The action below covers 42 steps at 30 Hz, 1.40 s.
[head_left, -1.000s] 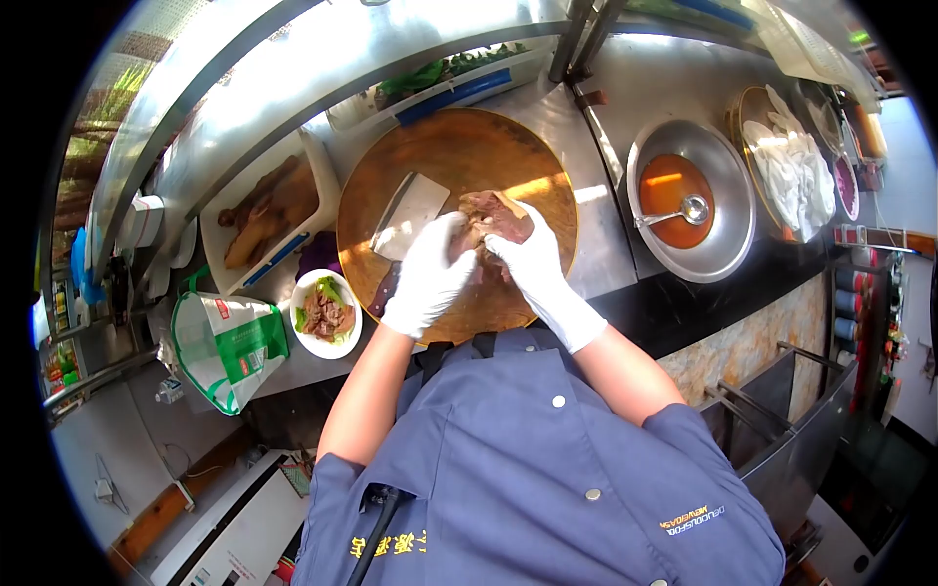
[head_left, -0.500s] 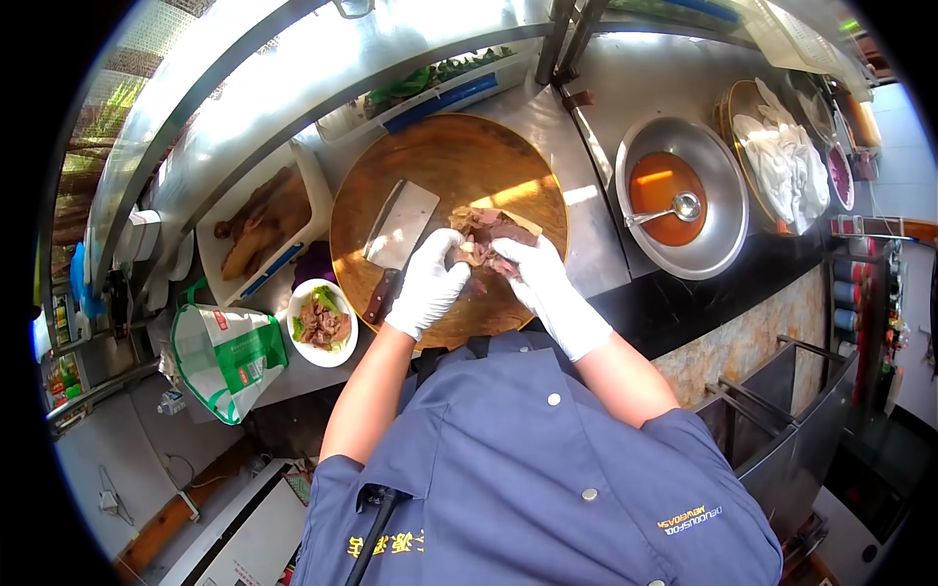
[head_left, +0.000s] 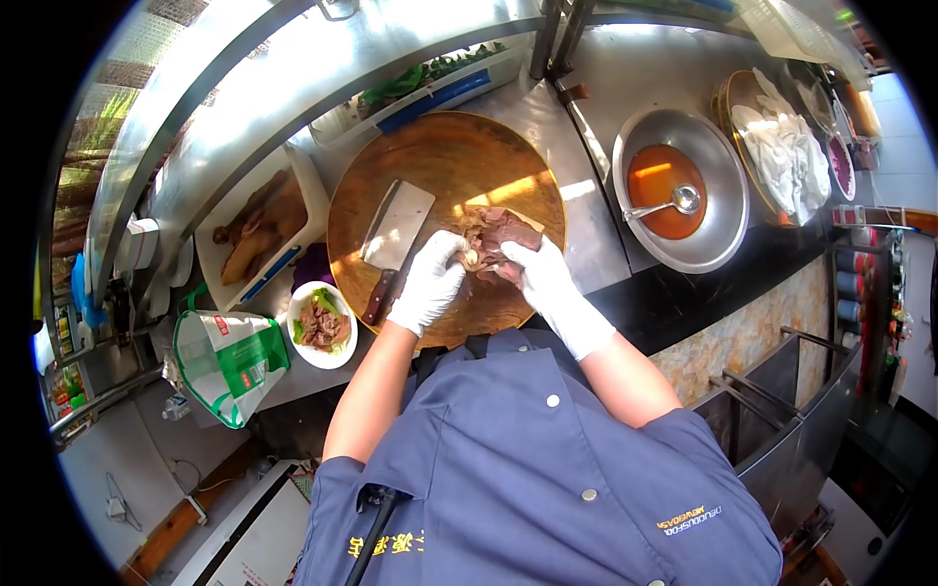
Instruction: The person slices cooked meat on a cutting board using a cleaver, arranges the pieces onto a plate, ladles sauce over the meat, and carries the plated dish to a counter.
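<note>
Both my hands wear white gloves and grip one piece of cooked meat (head_left: 503, 234) over a round wooden chopping board (head_left: 459, 146). My left hand (head_left: 437, 278) pinches the meat's left edge; my right hand (head_left: 543, 273) holds its right side, fingers curled on it. The meat is brownish-pink and ragged, with paler skin or fat at its edges. A cleaver (head_left: 399, 230) lies flat on the board left of my left hand, its wooden handle toward me. Left of the board, an oval white bowl (head_left: 349, 355) holds sliced meat on green leaves.
A white tub (head_left: 315, 186) of cooked poultry stands at the back left, above a green-and-white bag (head_left: 234, 356). To the right, a steel bowl (head_left: 728, 230) contains brown liquid and a ladle (head_left: 686, 199). Beyond are white cloths (head_left: 782, 156). A metal shelf (head_left: 410, 59) overhangs the back.
The meat has turned slightly in my hands, and more of its dark flat face shows. Both hands stay close to where they were. The cleaver still lies on the board.
</note>
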Tool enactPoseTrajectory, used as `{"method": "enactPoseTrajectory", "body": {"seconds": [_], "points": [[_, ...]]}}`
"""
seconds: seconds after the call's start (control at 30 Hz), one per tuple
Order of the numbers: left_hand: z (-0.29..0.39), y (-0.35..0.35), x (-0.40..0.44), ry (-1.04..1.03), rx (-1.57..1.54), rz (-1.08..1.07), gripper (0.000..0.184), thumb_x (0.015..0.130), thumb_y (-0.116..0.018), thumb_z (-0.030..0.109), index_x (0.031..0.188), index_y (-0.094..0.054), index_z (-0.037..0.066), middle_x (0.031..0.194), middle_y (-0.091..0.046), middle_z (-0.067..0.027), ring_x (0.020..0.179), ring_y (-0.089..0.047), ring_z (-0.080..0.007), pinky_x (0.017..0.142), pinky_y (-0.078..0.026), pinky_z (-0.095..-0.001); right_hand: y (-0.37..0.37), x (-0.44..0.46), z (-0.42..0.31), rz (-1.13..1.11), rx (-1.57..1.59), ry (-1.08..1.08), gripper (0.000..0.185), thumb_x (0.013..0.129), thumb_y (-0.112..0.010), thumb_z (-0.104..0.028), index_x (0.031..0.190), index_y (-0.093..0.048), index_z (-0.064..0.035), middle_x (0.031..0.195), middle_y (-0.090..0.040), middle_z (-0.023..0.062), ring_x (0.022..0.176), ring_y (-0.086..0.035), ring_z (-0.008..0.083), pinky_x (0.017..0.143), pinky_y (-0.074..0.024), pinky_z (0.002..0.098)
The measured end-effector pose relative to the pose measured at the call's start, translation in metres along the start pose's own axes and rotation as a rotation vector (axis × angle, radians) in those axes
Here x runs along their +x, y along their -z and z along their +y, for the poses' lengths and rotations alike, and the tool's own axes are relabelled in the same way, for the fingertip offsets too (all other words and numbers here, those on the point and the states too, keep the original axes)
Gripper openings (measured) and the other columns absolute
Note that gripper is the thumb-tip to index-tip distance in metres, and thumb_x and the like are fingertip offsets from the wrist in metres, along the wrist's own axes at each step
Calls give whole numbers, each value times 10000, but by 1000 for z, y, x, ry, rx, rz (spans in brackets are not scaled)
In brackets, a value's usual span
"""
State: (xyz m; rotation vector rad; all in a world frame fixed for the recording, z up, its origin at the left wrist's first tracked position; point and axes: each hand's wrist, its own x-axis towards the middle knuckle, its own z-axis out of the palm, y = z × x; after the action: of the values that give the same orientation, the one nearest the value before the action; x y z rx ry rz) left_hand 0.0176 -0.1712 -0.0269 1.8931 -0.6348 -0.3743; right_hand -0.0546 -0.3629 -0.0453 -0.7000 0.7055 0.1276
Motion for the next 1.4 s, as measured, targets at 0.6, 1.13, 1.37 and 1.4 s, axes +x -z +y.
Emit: {"method": "enactPoseTrajectory", "body": {"seconds": [0.6,1.13,1.37,1.4], "points": [[5,74,-8,216,-499,321,162,990,-636,80,1100,-517,94,953,-582,-34,733,-602,-110,523,-567,-263,16,37,-21,32,-436,28,440,924,-734,-198,1290,-568,-19,1122,-680,133,886,-711,258,804,-615,410],[54,33,4,265,-4,-169,306,974,-494,109,1263,-454,16,921,-639,-195,840,-679,-319,782,-547,-399,-66,-22,-49,-471,-1370,406,330,963,-586,-271,1072,-595,40,995,-695,294,957,-688,439,813,-524,472],[83,43,2,396,-259,-256,177,984,-498,106,1151,-477,53,866,-563,-34,706,-593,-114,673,-520,-275,-62,-27,-50,-568,-1317,428,268,1055,-533,-269,1053,-604,-11,827,-668,156,695,-647,279,664,-515,372],[82,43,2,381,-292,-239,177,984,-505,109,1151,-480,56,878,-559,-30,719,-583,-104,680,-516,-267,-59,-29,-50,-579,-1085,253,284,1065,-527,-284,1054,-614,-14,821,-668,128,682,-637,239,645,-507,347]]}}
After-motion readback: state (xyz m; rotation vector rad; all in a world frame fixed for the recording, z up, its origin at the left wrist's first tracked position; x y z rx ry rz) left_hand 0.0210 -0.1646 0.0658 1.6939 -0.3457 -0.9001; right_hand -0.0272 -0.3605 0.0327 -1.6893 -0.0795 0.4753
